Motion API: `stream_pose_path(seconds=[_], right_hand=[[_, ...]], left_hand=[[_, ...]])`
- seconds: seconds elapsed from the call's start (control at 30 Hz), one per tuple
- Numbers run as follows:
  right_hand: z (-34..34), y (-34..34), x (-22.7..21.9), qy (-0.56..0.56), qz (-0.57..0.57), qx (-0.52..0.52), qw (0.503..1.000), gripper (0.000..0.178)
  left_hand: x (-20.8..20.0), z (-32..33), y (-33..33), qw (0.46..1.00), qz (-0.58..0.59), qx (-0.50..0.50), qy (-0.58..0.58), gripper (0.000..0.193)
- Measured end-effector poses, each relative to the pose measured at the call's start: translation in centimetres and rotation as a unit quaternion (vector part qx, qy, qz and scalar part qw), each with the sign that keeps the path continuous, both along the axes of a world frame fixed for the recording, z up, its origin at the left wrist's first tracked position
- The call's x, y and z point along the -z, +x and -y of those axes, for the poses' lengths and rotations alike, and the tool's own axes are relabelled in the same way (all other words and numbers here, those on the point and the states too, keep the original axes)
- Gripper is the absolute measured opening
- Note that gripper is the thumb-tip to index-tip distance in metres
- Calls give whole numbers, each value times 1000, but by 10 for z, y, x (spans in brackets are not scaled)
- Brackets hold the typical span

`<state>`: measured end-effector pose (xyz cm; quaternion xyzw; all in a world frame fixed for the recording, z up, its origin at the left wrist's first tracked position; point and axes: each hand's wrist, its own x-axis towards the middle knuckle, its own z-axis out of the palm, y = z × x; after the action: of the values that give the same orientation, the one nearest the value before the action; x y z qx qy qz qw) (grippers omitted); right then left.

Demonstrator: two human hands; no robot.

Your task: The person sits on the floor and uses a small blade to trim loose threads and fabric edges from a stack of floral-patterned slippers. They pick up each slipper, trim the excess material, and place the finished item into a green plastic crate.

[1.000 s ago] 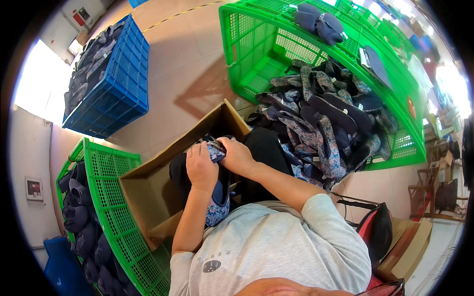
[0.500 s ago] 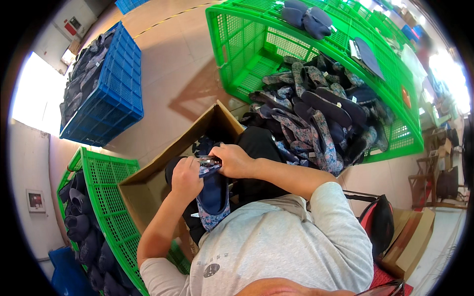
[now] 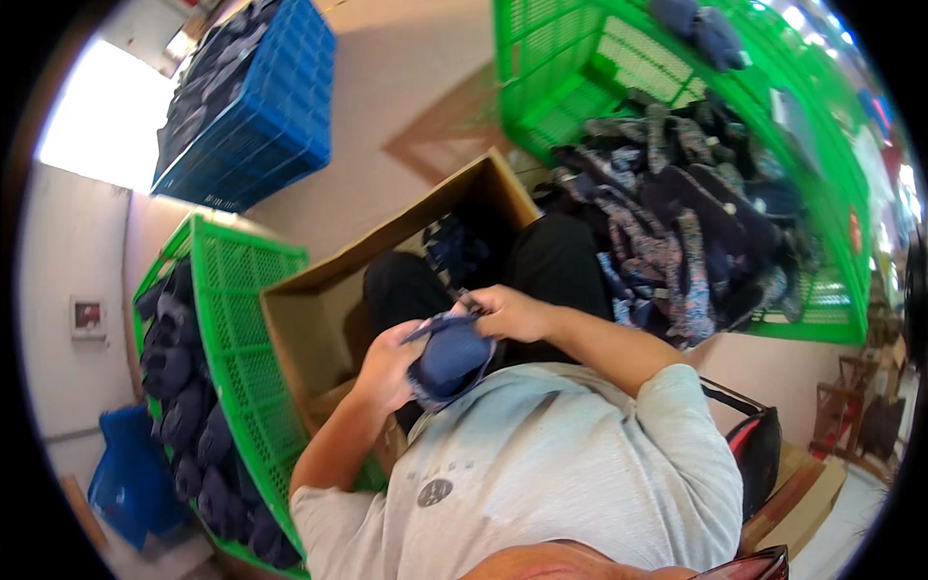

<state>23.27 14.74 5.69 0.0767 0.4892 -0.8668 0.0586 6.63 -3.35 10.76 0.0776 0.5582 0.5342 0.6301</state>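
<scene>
A slipper with a dark blue inside and a patterned upper is held over my lap, tilted so that its inner face turns upward. My left hand is closed round its left edge. At its upper right edge is my right hand, pinching a small dark, narrow object, perhaps a small cutting tool, too blurred to name. Between my knees and beyond them stands an open cardboard box, with dark blue patterned items inside.
A large green crate on the right holds a heap of patterned slippers. Left of me, another green crate contains dark slippers. Farther off stands a filled blue crate. A black and red bag lies at my right side.
The slipper has turned from lying lengthwise to facing up, bunched between my hands. My right hand has shifted to its upper right edge. The whole view has swung, blurring slightly.
</scene>
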Motion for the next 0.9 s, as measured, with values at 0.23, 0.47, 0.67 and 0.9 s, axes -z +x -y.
stream_pose_path(seconds=[0.23,0.47,0.67,0.9], right_hand=[[21,-22,36,-83,13,157,984,5],[31,-37,74,-79,-37,191,978,6],[59,-31,85,-137,138,299,934,13],[49,-27,68,-153,49,225,961,22]], left_hand=[[28,1,28,950,276,-89,115,47],[44,-19,30,934,293,-66,194,47],[25,-25,44,948,6,-201,248,40],[53,-39,31,926,-42,-309,214,49]])
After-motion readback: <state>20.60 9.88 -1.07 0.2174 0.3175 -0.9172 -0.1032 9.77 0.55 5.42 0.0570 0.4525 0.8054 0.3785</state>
